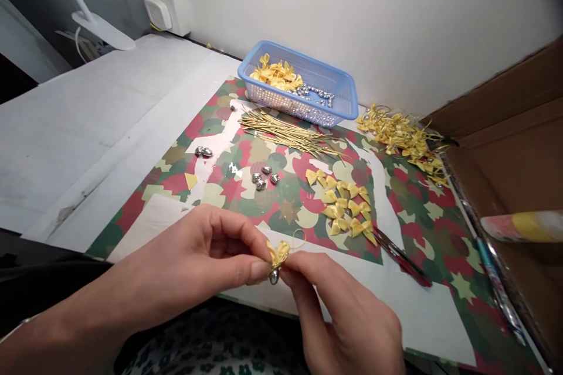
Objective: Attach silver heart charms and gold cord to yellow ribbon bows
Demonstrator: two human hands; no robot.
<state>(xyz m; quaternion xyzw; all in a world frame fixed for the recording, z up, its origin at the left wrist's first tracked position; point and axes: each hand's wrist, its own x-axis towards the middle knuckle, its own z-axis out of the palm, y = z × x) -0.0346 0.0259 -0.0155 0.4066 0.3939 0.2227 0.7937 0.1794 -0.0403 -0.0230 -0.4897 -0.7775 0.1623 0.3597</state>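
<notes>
Nearest, close over the lap: left hand [197, 258] and right hand [347, 316], fingertips pinched together on one small yellow satin ribbon bow [278, 253]. Under the bow, a tiny shiny silver heart charm [274, 276], touching it. Above, a thin gold thread loop [299, 239] curling up from the bow.

Bow held in the air, just in front of the table edge. Looks very light and soft, easy to squash. Slippery ribbon, probably, so best pinched at the tight middle knot, not at the floppy wings. Charm hard and smooth, likely to slide from fingers. Thread thin and bendy, easy to lose.

On the red, green and cream patterned paper mat [409, 199]: more loose yellow bows in a little group [345, 205], a few silver charms [264, 177], two more charms [203, 152] apart to the left, and a bundle of thin gold strings [288, 132]. Behind that, a blue plastic basket [347, 108] with bows and charms inside. Beside the basket, a pile of finished yellow bows with loops [404, 137]. At the right, a brown cardboard box [510, 146].
</notes>
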